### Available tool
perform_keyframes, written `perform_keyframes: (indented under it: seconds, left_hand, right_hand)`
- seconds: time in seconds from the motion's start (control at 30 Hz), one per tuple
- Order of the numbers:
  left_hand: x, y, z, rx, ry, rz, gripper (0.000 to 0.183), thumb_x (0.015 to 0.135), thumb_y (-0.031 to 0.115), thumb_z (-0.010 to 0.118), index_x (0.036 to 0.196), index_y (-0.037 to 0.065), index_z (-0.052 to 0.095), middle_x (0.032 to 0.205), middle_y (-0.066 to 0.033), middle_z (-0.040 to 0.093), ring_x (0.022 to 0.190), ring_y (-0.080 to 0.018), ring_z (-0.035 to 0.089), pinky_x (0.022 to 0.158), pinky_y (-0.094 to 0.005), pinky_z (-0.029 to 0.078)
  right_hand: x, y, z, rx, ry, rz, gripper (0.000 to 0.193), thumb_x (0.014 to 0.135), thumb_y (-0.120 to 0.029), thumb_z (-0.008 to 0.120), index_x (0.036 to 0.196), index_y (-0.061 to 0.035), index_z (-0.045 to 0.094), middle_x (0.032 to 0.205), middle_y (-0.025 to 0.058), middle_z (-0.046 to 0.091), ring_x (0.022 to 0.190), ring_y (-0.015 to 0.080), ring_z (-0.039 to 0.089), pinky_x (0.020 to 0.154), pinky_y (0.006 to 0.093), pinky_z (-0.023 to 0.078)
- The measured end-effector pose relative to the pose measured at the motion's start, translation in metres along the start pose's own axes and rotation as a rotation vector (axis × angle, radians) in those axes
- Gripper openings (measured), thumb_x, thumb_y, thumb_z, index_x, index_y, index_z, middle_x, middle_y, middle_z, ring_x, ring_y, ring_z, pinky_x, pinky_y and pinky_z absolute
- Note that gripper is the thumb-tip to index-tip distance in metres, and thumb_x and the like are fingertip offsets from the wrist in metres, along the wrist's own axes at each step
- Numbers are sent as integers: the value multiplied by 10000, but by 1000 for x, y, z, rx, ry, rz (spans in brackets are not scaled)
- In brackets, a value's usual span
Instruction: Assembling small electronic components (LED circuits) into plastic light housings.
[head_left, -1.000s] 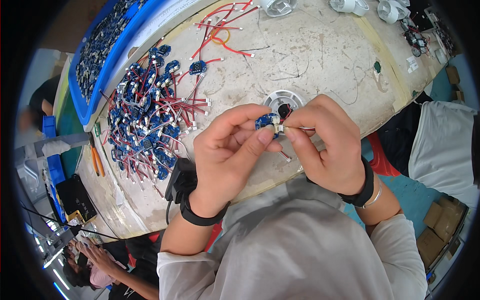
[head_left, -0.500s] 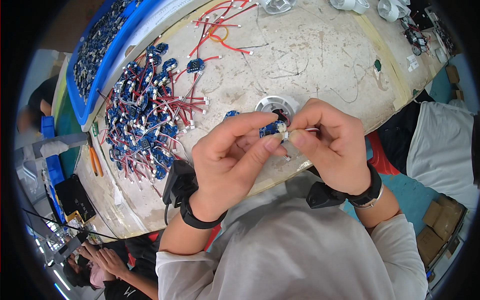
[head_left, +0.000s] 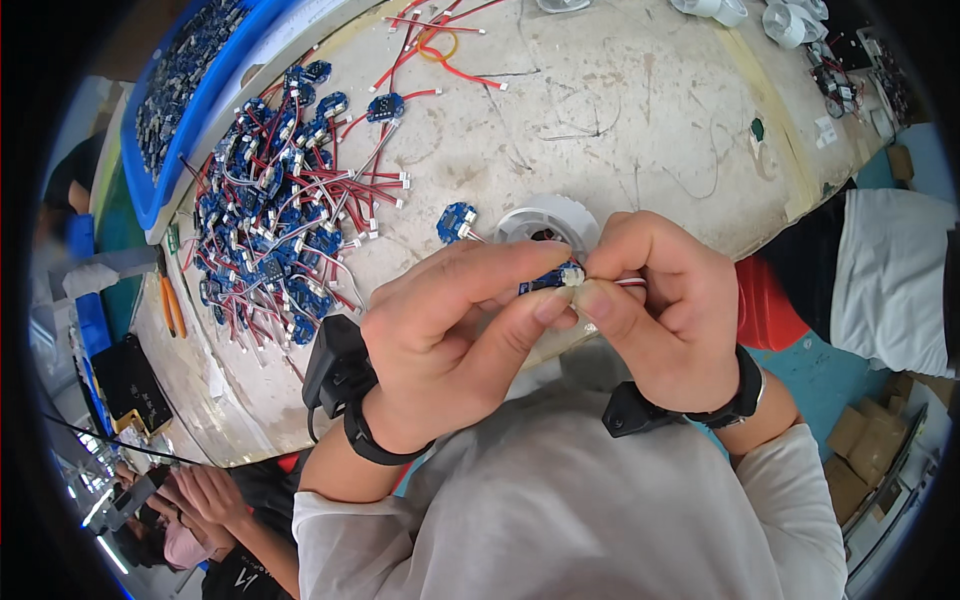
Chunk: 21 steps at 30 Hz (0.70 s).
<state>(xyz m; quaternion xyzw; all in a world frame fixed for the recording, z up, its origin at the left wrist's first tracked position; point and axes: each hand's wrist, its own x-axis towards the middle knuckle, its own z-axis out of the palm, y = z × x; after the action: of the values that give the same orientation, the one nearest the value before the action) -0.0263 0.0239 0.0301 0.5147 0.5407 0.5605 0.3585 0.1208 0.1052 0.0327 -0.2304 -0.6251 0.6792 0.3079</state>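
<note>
Between the thumb and fingers of my left hand [head_left: 450, 335] is a small blue circuit board [head_left: 540, 281], tilted nearly edge-on. My right hand [head_left: 660, 310] pinches a cable with red and white wires [head_left: 630, 283] at the board's pale connector. The thumbs almost meet there, and the fingertips hide the plug, so how far it sits in cannot be seen. Just beyond my hands stands a round white plastic housing [head_left: 560, 212], partly covered by my fingers. Another blue board [head_left: 456, 222] with a white connector lies on the table left of that housing.
A heap of wired blue boards [head_left: 270, 200] covers the table's left side, beside a blue bin [head_left: 143, 215] of small parts. Red cables [head_left: 470, 82] lie at the back. Orange-handled pliers [head_left: 172, 305] rest far left. Another person's hands [head_left: 210, 495] show at lower left.
The board in my left hand is turned more edge-on, and both hands stay pressed together at its connector. The loose board beside the housing shows more fully. The whole view has shifted slightly.
</note>
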Motion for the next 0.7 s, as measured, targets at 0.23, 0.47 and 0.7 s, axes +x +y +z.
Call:
perform_keyframes:
  seconds: [0.23, 0.47, 0.7]
  left_hand:
    - [4, -9, 3, -556, 16, -107, 254, 814, -54, 531, 1067, -75, 515, 910, -134, 605, 744, -174, 623, 668, -242, 507]
    - [3, -3, 0, -302, 19, -65, 266, 782, -71, 563, 1047, -60, 541, 908, -133, 601, 745, -160, 619, 652, -236, 501]
    - [-7, 20, -22, -334, 151, -81, 200, 786, -15, 565, 979, -67, 552, 841, -131, 590, 667, -169, 617, 592, -247, 508]
  right_hand:
    - [8, 3, -2, 283, -74, 25, 38, 837, 16, 511, 846, 53, 504, 798, 85, 580, 717, 83, 550, 640, 204, 443]
    - [7, 0, -3, 100, -66, 36, 34, 834, 20, 512, 856, 45, 510, 799, 83, 581, 736, 79, 561, 636, 207, 450]
    - [6, -7, -1, -340, 39, -323, 162, 707, -10, 632, 854, -8, 564, 815, 112, 560, 759, 231, 552, 659, 287, 440]
